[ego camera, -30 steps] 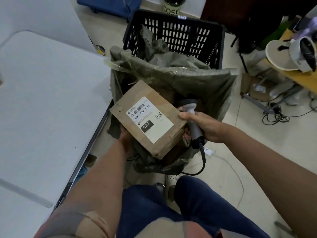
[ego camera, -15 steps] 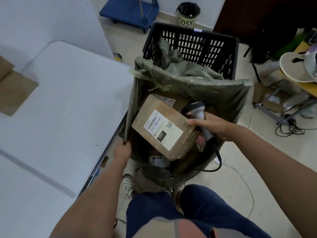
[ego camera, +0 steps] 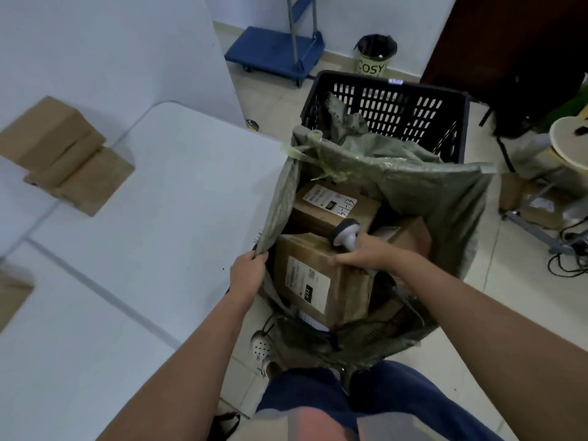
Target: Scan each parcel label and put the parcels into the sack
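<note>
The green sack [ego camera: 423, 198] stands open in front of me on the floor. Inside it a brown parcel [ego camera: 321, 278] with a white 032 label lies tilted, and another labelled parcel [ego camera: 331, 205] sits behind it. My right hand [ego camera: 372, 256] grips the grey barcode scanner [ego camera: 346, 233], with its thumb against the front parcel's top edge. My left hand [ego camera: 248, 272] pinches the sack's left rim and holds it open. On the white table [ego camera: 152, 224] at far left two brown parcels [ego camera: 66, 154] are stacked.
A black plastic crate [ego camera: 388, 106] stands behind the sack. Farther back are a blue trolley [ego camera: 276, 49] and a small bin [ego camera: 375, 57]. Cables and clutter cover the floor at right [ego camera: 569, 249]. Another brown parcel's corner [ego camera: 12, 291] shows at the table's left edge.
The 032 parcel went from my left hand down into the sack. My left hand let it go and took the sack's rim. My right hand followed the parcel down with the scanner.
</note>
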Action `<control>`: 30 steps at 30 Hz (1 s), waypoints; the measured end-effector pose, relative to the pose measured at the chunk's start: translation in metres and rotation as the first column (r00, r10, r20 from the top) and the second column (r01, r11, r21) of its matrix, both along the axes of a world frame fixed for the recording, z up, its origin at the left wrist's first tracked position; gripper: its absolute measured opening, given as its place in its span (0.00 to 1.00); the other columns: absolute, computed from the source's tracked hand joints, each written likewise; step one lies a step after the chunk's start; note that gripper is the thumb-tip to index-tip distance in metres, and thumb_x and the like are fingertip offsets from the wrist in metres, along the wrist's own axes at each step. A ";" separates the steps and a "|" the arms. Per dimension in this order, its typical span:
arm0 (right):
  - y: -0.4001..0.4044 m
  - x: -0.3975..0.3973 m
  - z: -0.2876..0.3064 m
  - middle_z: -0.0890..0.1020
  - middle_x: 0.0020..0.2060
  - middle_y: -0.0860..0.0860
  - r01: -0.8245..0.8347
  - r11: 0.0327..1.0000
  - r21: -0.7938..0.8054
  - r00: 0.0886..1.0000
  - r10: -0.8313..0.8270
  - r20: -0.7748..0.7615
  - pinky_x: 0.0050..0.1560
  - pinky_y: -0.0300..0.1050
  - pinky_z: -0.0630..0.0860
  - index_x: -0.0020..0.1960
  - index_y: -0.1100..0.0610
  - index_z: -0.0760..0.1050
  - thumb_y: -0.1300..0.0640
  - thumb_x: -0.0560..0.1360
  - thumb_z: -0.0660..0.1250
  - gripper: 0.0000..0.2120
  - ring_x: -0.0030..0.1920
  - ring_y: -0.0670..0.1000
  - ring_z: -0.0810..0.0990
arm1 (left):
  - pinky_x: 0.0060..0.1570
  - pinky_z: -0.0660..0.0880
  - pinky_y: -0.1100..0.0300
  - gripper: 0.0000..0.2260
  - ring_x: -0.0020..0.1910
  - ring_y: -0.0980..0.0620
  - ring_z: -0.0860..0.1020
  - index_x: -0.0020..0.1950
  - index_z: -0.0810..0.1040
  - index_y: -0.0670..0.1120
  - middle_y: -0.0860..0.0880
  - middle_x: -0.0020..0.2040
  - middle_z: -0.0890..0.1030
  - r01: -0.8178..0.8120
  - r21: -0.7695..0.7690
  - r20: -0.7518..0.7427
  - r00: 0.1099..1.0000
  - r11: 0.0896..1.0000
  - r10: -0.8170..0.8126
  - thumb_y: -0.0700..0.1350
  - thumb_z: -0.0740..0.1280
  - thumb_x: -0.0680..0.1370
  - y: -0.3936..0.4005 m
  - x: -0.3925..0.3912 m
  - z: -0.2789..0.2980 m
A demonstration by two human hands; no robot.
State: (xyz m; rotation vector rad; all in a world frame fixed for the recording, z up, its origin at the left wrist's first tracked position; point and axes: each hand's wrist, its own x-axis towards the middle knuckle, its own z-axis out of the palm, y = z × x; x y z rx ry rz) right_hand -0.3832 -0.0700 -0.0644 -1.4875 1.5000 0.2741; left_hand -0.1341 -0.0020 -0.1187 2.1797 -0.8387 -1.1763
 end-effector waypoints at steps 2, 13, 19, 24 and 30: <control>0.000 0.023 -0.008 0.76 0.61 0.58 -0.015 0.997 -0.072 1.000 0.013 -0.021 0.47 0.41 0.72 0.73 0.65 0.64 0.37 0.72 0.70 0.42 0.58 0.54 0.76 | 0.45 0.74 0.55 0.14 0.46 0.45 0.80 0.51 0.82 0.40 0.42 0.48 0.83 0.026 0.004 -0.018 0.999 1.000 -0.026 0.51 0.65 0.80 -0.002 -0.001 0.005; 0.036 0.049 -0.081 0.57 0.76 0.61 0.349 0.911 -0.219 0.935 -0.321 0.152 0.69 0.53 0.64 0.73 0.63 0.62 0.50 0.79 0.67 0.29 0.76 0.61 0.58 | 0.56 0.76 0.49 0.18 0.49 0.43 0.81 0.53 0.81 0.38 0.39 0.50 0.84 0.068 0.022 -0.054 0.996 0.997 -0.067 0.53 0.67 0.77 -0.005 0.009 0.013; 0.053 0.034 -0.089 0.74 0.62 0.57 0.646 0.758 -0.095 0.745 -0.597 0.298 0.59 0.59 0.77 0.70 0.60 0.66 0.50 0.78 0.68 0.26 0.59 0.58 0.76 | 0.54 0.77 0.50 0.16 0.51 0.42 0.81 0.54 0.81 0.40 0.40 0.50 0.84 0.107 0.039 -0.086 0.991 0.993 -0.104 0.52 0.66 0.79 -0.002 -0.001 0.006; 0.042 0.070 -0.089 0.76 0.62 0.55 0.685 0.728 0.004 0.671 -0.633 0.386 0.61 0.58 0.76 0.72 0.58 0.65 0.49 0.78 0.68 0.26 0.60 0.56 0.76 | 0.47 0.75 0.52 0.15 0.50 0.42 0.81 0.52 0.81 0.41 0.41 0.47 0.83 0.147 0.055 -0.063 0.988 0.988 -0.144 0.52 0.66 0.80 -0.004 -0.001 0.004; 0.020 0.123 -0.096 0.73 0.66 0.60 0.673 0.736 0.074 0.631 -0.624 0.462 0.66 0.57 0.72 0.74 0.60 0.61 0.51 0.78 0.68 0.30 0.65 0.59 0.74 | 0.38 0.67 0.57 0.13 0.36 0.48 0.76 0.46 0.81 0.43 0.46 0.34 0.78 0.187 0.073 -0.020 0.982 0.980 -0.186 0.52 0.66 0.79 -0.006 0.011 0.009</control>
